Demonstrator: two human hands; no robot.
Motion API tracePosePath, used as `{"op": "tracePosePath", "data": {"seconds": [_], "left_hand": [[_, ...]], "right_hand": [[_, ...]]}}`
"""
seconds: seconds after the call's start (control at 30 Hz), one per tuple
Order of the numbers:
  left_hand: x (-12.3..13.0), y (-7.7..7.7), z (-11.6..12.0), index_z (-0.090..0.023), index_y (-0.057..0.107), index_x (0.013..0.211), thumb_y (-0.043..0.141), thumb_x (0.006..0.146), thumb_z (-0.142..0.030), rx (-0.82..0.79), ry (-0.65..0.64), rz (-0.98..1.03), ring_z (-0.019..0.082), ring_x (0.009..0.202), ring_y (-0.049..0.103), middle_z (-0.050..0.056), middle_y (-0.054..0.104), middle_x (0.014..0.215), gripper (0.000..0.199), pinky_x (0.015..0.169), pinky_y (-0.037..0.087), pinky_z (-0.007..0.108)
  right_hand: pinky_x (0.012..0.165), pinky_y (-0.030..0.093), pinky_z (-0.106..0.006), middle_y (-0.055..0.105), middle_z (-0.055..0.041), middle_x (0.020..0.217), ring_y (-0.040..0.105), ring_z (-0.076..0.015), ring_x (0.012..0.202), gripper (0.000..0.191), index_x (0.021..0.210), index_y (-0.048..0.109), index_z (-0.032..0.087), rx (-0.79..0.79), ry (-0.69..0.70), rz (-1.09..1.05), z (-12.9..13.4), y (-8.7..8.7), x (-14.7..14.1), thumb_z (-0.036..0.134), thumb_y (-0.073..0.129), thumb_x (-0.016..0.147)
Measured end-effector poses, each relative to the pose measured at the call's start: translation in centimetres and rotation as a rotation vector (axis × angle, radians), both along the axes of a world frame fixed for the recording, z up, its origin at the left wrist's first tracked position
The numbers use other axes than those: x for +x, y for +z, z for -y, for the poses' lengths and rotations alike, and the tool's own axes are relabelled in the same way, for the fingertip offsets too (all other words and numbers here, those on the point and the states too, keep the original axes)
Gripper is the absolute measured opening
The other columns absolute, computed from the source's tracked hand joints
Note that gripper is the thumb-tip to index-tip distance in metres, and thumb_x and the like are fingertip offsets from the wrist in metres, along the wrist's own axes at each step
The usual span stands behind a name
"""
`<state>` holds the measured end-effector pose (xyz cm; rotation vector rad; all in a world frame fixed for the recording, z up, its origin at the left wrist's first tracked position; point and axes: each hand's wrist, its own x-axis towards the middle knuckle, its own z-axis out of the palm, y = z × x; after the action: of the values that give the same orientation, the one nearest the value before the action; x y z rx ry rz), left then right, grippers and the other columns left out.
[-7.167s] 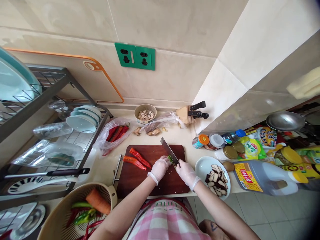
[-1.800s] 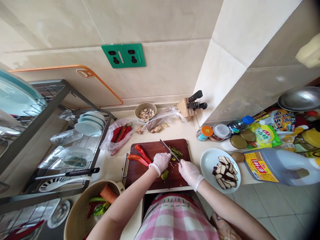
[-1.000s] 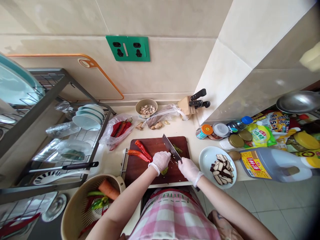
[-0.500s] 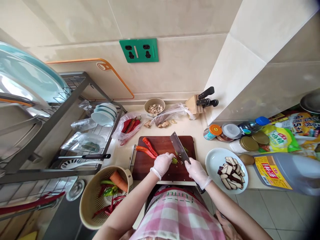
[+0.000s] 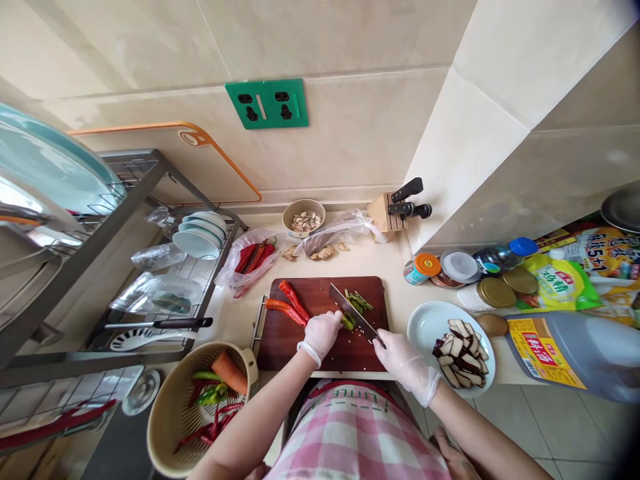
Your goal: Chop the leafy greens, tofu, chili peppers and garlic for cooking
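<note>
Both my hands wear clear plastic gloves over a dark red-brown cutting board (image 5: pixel 295 347). My right hand (image 5: pixel 404 360) is closed round the handle of a kitchen knife (image 5: pixel 356 315), its wide blade slanting up and left. At the blade's left side, my left hand (image 5: pixel 323 333) presses its fingers on a green pepper (image 5: pixel 347 323). Cut green pepper strips (image 5: pixel 359 300) lie beyond the blade, with pale seeds scattered near it. Two red peppers (image 5: pixel 286 309) rest at the board's left, just past my left hand.
A colander (image 5: pixel 154 427) with a carrot and peppers stands at lower left, below a dish rack (image 5: pixel 200 313). Right of the board are a plate (image 5: pixel 419 323) of sliced mushrooms, jars and a large jug (image 5: pixel 600 353). Behind stand a garlic basket (image 5: pixel 287 219) and a knife block (image 5: pixel 383 212).
The knife blade has tilted further left and lower across the green pepper. Cut green strips beyond it now show more fully. The whole view has shifted slightly.
</note>
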<state>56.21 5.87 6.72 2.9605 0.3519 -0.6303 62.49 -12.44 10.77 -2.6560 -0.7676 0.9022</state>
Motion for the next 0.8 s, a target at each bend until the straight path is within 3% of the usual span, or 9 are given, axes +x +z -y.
{"op": "tracePosePath", "data": {"seconds": [0.2, 0.33, 0.5, 0.7, 0.8], "left_hand": [[0.0, -0.7, 0.2, -0.019, 0.054, 0.102, 0.033, 0.088, -0.011, 0.087, -0.091, 0.012, 0.024, 0.074, 0.065, 0.009, 0.062, 0.079, 0.026, 0.06, 0.047, 0.032], [0.2, -1.0, 0.4, -0.018, 0.053, 0.103, 0.034, 0.087, -0.008, 0.097, -0.105, 0.004, 0.025, 0.074, 0.064, 0.009, 0.062, 0.08, 0.027, 0.06, 0.047, 0.032], [-0.4, -0.5, -0.3, -0.018, 0.054, 0.098, 0.034, 0.09, -0.015, 0.062, -0.129, -0.01, 0.024, 0.077, 0.064, 0.01, 0.062, 0.084, 0.022, 0.062, 0.047, 0.033], [-1.4, 1.5, -1.2, -0.02, 0.049, 0.101, 0.044, 0.088, -0.04, -0.07, -0.007, -0.002, 0.02, 0.086, 0.063, 0.006, 0.062, 0.097, 0.024, 0.069, 0.047, 0.028], [-1.3, 1.6, -0.9, -0.021, 0.047, 0.105, 0.046, 0.087, -0.044, -0.13, -0.011, -0.01, 0.02, 0.089, 0.062, 0.005, 0.062, 0.099, 0.028, 0.07, 0.046, 0.026]], "right_hand": [[0.053, 0.027, -0.025, 0.071, -0.0055, 0.08, 0.064, -0.0153, 0.069, 0.023, 0.083, 0.06, 0.021, -0.033, 0.058, -0.038, -0.1, 0.4, 0.9, 0.028, 0.039, 0.089], [0.055, 0.031, -0.025, 0.071, -0.0061, 0.08, 0.065, -0.0159, 0.07, 0.023, 0.086, 0.061, 0.02, -0.022, 0.08, -0.01, -2.5, -0.7, 0.6, 0.026, 0.039, 0.089], [0.058, 0.033, -0.025, 0.071, -0.0073, 0.083, 0.066, -0.0177, 0.075, 0.023, 0.089, 0.06, 0.02, 0.005, 0.042, 0.036, -4.9, -2.2, -0.1, 0.027, 0.037, 0.091], [0.058, 0.033, -0.024, 0.071, -0.0053, 0.082, 0.066, -0.0154, 0.074, 0.024, 0.09, 0.059, 0.02, 0.067, -0.02, 0.068, -3.6, -2.8, -0.3, 0.027, 0.036, 0.091], [0.057, 0.032, -0.025, 0.071, -0.0046, 0.081, 0.066, -0.0157, 0.073, 0.024, 0.09, 0.059, 0.021, 0.09, -0.024, 0.079, -2.7, -2.6, -0.6, 0.028, 0.037, 0.091]]}}
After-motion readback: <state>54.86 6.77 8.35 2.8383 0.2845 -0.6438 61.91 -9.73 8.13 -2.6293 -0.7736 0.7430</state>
